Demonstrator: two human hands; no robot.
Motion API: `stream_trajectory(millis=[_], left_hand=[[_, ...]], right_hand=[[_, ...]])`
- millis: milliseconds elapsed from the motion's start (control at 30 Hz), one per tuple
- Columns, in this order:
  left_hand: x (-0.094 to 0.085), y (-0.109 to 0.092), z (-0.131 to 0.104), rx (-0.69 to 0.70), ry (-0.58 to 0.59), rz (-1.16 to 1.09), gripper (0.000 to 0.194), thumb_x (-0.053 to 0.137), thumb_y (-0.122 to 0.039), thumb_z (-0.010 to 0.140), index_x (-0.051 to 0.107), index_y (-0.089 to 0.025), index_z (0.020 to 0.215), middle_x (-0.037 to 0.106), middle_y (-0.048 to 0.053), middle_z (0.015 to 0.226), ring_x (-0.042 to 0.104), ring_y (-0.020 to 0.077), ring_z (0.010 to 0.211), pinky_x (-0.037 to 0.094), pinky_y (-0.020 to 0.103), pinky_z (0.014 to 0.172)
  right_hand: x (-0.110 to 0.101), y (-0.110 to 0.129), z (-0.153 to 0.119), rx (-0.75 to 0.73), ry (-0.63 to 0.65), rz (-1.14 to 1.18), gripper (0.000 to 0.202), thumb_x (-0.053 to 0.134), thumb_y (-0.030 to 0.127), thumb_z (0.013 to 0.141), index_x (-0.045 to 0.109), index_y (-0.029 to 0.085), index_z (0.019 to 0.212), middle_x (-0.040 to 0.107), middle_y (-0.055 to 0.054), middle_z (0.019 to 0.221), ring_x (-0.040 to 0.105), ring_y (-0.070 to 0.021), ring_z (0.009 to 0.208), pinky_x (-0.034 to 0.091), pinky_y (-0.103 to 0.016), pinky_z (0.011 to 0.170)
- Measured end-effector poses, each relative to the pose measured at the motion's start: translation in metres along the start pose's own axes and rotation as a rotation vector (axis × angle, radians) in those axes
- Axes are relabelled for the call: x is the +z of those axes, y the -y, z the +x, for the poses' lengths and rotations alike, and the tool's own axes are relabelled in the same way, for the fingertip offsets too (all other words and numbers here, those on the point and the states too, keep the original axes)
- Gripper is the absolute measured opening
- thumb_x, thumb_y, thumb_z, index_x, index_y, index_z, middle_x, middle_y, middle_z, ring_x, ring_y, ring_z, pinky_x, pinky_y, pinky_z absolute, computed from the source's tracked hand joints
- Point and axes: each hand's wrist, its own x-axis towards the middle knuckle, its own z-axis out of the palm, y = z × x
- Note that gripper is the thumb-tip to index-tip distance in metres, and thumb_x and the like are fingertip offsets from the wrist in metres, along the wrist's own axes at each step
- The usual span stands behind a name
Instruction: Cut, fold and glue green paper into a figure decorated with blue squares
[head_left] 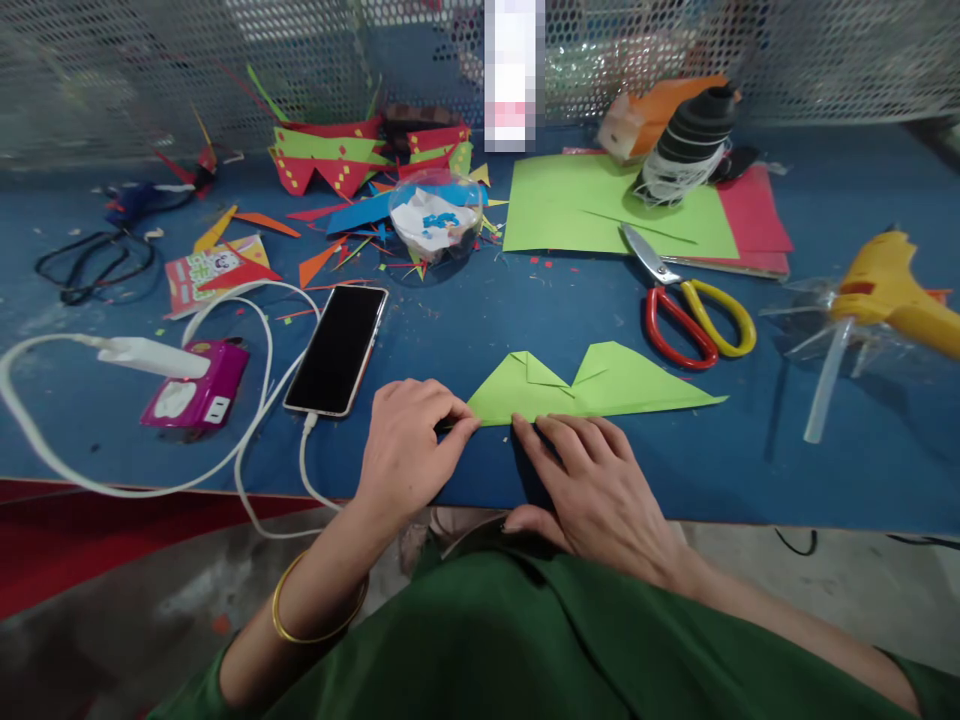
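A folded sheet of light green paper (540, 398) lies on the blue table in front of me, with two peaks and a notch between them. My left hand (412, 440) is closed, its thumb and index finger pinching the paper's left corner. Along the lower edge, the outstretched fingertips of my right hand (589, 480) rest flat on the paper, and the thumb hangs at the table's edge. Scissors (679, 300) with one red and one yellow handle lie beyond the paper to the right, blades pointing away.
A charging phone (339, 350) lies left of my left hand, its white cable looping past a purple adapter (196, 385). A yellow glue gun (892, 290) is at right. Behind are green paper sheets (555, 205), a thread cone (686, 145), a plastic bowl (436, 215) and decorated paper pieces (330, 158).
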Motion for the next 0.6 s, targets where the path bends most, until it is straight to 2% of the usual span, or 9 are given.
stream_trajectory(millis=[333,600], left_hand=[[0.002,0.000,-0.005,0.030,-0.067,-0.016,0.013,0.069,-0.020,0.088,0.069,-0.022,0.075,0.071,-0.002,0.082,0.062,0.0193,0.084,0.037,0.042,0.090],[-0.001,0.009,-0.011,0.000,-0.088,-0.023,0.012,0.070,-0.023,0.088,0.071,-0.024,0.076,0.071,-0.002,0.084,0.063,0.0189,0.085,0.037,0.041,0.090]], right_hand=[[0.003,0.009,0.016,-0.021,0.016,0.060,0.082,0.028,0.072,0.095,0.057,0.006,0.136,0.063,-0.016,0.108,0.051,-0.0295,0.104,0.040,-0.040,0.090],[0.003,0.011,0.015,-0.043,0.018,0.024,0.083,0.028,0.071,0.096,0.055,0.004,0.137,0.062,-0.017,0.111,0.050,-0.0304,0.105,0.040,-0.041,0.090]])
